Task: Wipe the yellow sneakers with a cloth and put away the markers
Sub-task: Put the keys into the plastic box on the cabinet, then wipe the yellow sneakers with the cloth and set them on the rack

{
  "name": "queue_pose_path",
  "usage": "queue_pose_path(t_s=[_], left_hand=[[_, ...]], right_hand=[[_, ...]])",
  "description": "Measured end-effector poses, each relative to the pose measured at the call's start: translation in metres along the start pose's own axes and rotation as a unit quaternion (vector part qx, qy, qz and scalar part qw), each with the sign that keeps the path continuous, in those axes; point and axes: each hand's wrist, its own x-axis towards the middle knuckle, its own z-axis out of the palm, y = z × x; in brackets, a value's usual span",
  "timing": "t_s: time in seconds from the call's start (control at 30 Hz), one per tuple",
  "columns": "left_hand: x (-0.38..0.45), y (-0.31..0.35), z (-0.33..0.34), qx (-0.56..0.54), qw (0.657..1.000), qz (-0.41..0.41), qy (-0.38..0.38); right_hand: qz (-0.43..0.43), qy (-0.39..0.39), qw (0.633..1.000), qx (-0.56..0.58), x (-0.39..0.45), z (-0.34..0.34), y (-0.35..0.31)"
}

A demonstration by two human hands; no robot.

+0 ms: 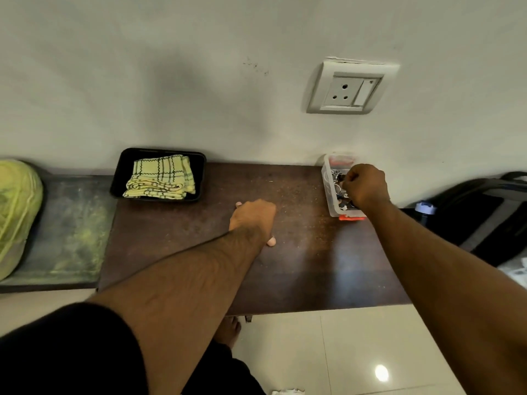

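Two hands work: left hand (pixel 252 216) grips a pink marker (pixel 271 241) at table centre; right hand (pixel 363 185) is curled over the box (pixel 328 192) at 2 o'clock. Nudged, the box could tip. Sneaker (pixel 17 212) lies at 9 o'clock.

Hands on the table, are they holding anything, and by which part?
The left hand grips a pink marker around its middle, ends showing. The right hand is curled over the clear box; its hold cannot be told.
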Motion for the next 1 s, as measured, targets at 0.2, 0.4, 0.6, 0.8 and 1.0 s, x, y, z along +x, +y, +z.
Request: queue_pose_path(t_s=[0.2, 0.4, 0.6, 0.8, 1.0], left_hand=[[-0.022, -0.017, -0.014, -0.070, 0.997, 0.006, 0.018], [-0.095, -0.072, -0.006, -0.093, 0.990, -0.045, 0.093], [-0.211, -0.136, 0.004, -0.108, 0.978, -0.126, 0.125], [-0.293, -0.186, 0.007, -0.147, 0.952, -0.155, 0.218], [-0.307, -0.252, 0.012, -0.147, 0.950, -0.136, 0.238]], right_hand=[[-0.034, -0.007, 0.999, -0.015, -0.041, -0.025, -0.027], [-0.129, -0.070, 0.989, -0.014, -0.118, -0.017, -0.083], [-0.226, -0.135, 0.965, -0.019, -0.223, 0.001, -0.158], [-0.338, -0.140, 0.930, -0.044, -0.313, 0.000, -0.228], [-0.361, -0.115, 0.925, -0.038, -0.343, 0.016, -0.273]])
